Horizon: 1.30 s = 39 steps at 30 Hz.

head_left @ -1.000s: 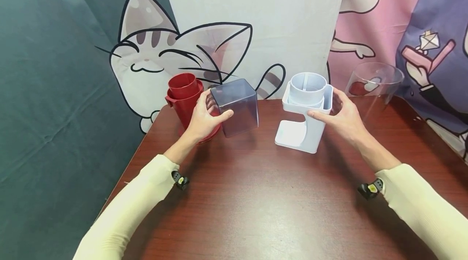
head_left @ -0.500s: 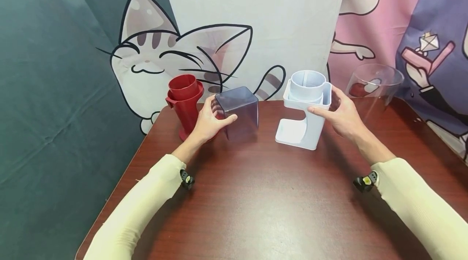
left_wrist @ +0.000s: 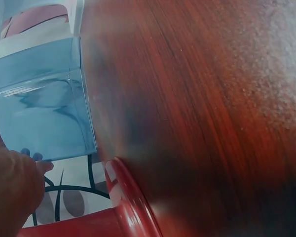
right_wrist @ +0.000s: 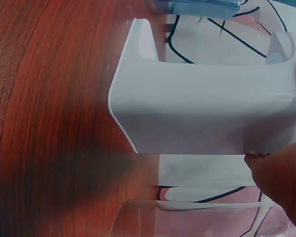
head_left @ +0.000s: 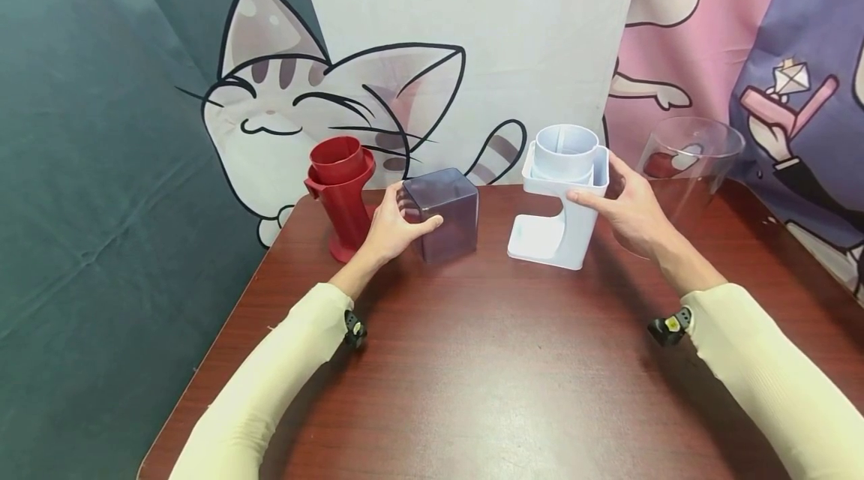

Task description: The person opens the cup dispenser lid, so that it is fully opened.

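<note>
My left hand (head_left: 394,229) grips a smoky translucent square container (head_left: 448,221) by its left side, thumb across the near face. The container stands about upright at the table's far middle; its fingertips show behind the bluish wall (left_wrist: 44,113) in the left wrist view. On the right, my right hand (head_left: 631,206) holds a white C-shaped plastic stand (head_left: 580,229) near its top, thumb in front. A round white cup (head_left: 565,154) sits in the stand's upper frame. In the right wrist view the stand's base is close to the wood; whether it touches I cannot tell.
A red plastic stand (head_left: 342,199) with a red cup on top is left of the container. A clear, wide-mouthed vessel (head_left: 691,157) stands behind my right hand. The brown wooden table (head_left: 499,360) ends against a printed cloth backdrop (head_left: 540,30).
My left hand has lowered the smoky container and moved it slightly right; it has gone from tilted to nearly upright. The white stand has shifted slightly away from me, with my right hand still holding it.
</note>
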Tool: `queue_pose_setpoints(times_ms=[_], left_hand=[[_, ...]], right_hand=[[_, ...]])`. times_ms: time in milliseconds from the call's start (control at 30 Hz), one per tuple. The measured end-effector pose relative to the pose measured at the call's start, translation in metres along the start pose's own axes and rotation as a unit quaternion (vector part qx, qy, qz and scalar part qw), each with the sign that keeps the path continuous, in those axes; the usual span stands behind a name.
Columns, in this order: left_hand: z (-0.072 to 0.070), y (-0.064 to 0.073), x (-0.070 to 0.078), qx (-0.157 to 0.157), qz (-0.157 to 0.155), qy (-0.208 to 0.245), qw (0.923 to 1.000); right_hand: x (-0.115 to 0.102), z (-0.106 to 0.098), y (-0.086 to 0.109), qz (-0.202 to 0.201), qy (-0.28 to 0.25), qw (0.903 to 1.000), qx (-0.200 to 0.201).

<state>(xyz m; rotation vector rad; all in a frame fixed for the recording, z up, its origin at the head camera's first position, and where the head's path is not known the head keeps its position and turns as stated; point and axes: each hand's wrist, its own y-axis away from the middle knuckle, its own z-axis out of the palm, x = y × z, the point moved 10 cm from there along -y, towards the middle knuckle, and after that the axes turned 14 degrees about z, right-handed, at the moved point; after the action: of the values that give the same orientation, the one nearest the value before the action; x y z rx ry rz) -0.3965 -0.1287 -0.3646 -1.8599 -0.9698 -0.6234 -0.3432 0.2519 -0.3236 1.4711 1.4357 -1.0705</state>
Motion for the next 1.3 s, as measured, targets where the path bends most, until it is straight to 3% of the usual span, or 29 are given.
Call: queue_pose_setpoints(times_ms=[500, 967, 1300], left_hand=[[0.001, -0.006, -0.015, -0.01, -0.021, -0.007, 0.9997], [0.005, -0.008, -0.024, -0.047, -0.024, 0.047, 0.9975], [-0.002, -0.011, -0.027, -0.066, -0.041, 0.019, 0.9968]], right_hand=[[-0.005, 0.004, -0.003, -0.01, -0.023, 0.9997, 0.0], [-0.007, 0.005, -0.008, -0.025, -0.028, 0.9988, 0.031], [-0.007, -0.001, -0.009, -0.023, -0.022, 0.9977, 0.06]])
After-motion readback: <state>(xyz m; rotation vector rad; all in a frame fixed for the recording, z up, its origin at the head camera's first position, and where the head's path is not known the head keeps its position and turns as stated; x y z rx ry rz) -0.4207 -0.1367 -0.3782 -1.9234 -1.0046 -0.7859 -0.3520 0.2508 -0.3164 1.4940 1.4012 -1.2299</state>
